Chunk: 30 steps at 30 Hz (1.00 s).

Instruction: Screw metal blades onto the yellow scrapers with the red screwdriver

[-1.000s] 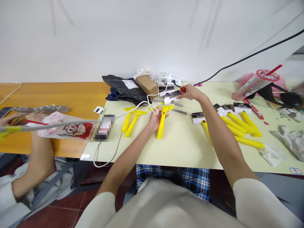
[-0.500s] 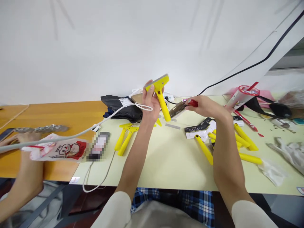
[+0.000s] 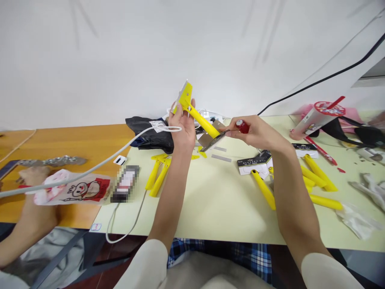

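My left hand [image 3: 184,124] holds a yellow scraper [image 3: 203,120] by its head, with the grey blade edge up at the left and the handle slanting down right. My right hand [image 3: 251,129] has a red-handled tool [image 3: 242,126] in its curled fingers and pinches a dark flat plate [image 3: 215,140] close to the end of the scraper's handle. Whether plate and handle touch, I cannot tell. Under the hands, thin grey blades [image 3: 221,158] lie on the pale table [image 3: 216,200]. Two more yellow scrapers [image 3: 159,176] rest left of my left forearm.
Several yellow handles [image 3: 320,174] and black-and-white cards [image 3: 254,165] lie at the right, near a drink cup [image 3: 319,118]. At left are a phone [image 3: 125,184], a printed plastic bag [image 3: 78,188], a white cable [image 3: 120,150] and another person's arm [image 3: 37,212].
The scraper in my left hand has moved up and left, its head turned more upright. My right hand has shifted slightly, bringing the dark plate near the handle's end.
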Motion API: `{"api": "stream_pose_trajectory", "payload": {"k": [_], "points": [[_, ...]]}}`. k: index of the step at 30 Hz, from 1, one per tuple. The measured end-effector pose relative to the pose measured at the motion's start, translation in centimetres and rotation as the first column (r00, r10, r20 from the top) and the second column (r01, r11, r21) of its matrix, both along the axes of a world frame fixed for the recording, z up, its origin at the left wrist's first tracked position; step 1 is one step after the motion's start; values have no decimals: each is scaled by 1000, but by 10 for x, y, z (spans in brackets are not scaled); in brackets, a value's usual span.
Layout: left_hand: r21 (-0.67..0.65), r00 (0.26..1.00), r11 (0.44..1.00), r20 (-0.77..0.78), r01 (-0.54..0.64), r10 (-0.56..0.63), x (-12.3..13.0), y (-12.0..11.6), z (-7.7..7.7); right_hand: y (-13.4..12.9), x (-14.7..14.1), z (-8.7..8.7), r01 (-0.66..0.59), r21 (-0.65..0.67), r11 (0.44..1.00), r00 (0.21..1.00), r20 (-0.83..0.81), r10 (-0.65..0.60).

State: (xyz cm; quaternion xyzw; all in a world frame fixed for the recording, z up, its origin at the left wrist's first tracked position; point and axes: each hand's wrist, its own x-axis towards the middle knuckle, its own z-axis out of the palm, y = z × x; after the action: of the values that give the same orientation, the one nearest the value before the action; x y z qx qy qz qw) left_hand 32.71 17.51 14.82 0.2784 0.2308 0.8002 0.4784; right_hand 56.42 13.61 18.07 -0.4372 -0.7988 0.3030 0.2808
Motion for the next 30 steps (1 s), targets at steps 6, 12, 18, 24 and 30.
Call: {"api": "stream_pose_trajectory", "payload": {"k": [6,12,18,24,30], "points": [[-57,999,998,43,17,-15,-13,4,-4,-4,-15,-5,68,-27,997,965,-252,-73],[-54,977,985,-126,167,-172,-35,0,-2,-2,-8,-2,213,74,974,954,-233,-191],[-80,920,968,-299,239,-252,-60,3,-3,-10,1,10,305,122,945,939,-206,-276],[-88,886,957,-363,275,-288,-61,-1,0,-14,2,11,283,149,947,946,-206,-250],[-80,780,920,-505,384,-370,-50,-6,0,-15,-4,5,204,168,964,961,-221,-164]]}}
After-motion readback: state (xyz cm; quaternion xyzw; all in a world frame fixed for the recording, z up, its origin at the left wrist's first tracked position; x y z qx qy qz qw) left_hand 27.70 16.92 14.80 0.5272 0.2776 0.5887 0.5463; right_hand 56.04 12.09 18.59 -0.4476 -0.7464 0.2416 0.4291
